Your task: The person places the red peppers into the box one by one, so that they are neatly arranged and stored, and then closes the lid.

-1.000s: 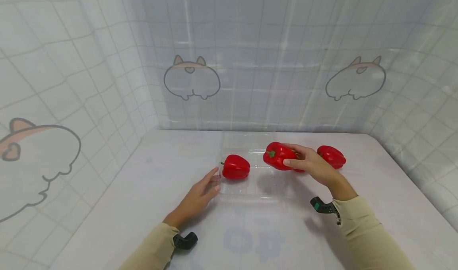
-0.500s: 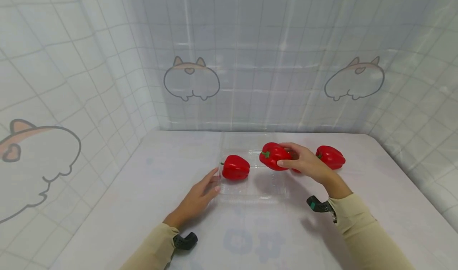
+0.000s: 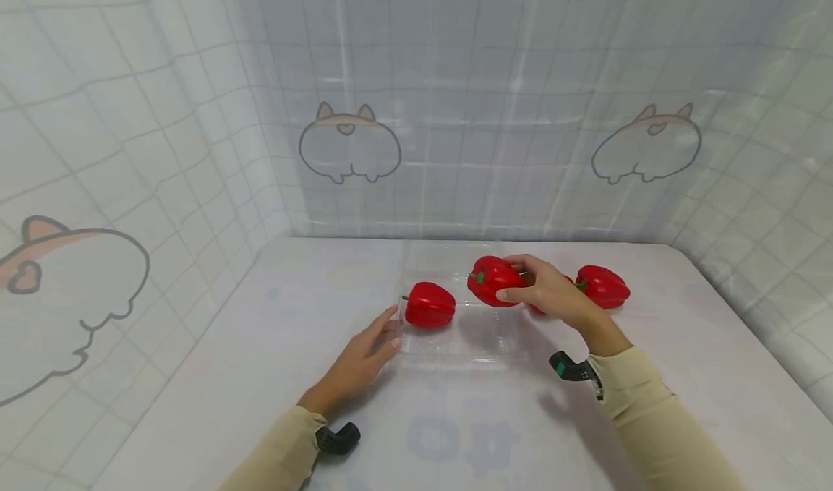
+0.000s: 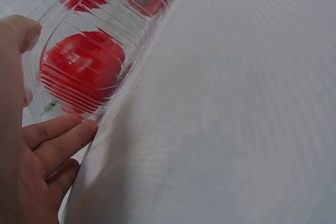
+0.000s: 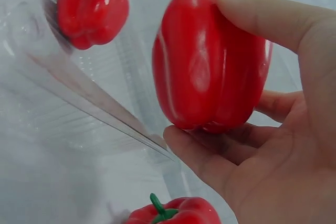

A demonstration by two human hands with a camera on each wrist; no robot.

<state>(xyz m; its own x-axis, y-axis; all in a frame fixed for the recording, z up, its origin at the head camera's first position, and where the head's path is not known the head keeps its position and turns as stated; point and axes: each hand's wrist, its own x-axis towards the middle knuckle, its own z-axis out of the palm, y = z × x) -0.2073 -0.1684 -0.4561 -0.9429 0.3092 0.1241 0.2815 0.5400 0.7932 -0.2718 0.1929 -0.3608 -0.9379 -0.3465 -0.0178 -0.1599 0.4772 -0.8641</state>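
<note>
A clear plastic clamshell box (image 3: 468, 350) lies on the table with its lid folded back. One red bell pepper (image 3: 429, 305) lies in its left part. My left hand (image 3: 358, 361) rests against the box's left end, thumb and fairly straight fingers touching the plastic; in the left wrist view the fingers (image 4: 63, 140) lie by its lower edge. With thumb on one side and fingers on the other, my right hand (image 3: 553, 292) grips another red bell pepper (image 5: 210, 61) above the right part of the box, its green stem to the left.
Right of the box lies a red bell pepper (image 3: 603, 286). Another red bell pepper (image 5: 176, 213) is partly hidden behind my right hand in the head view. The white table (image 3: 312, 281) is enclosed by grid-patterned curtains (image 3: 481, 115) at the back and sides.
My right hand has moved left with the gripped bell pepper, further over the box. My left hand and the pepper in the box have stayed in place.
</note>
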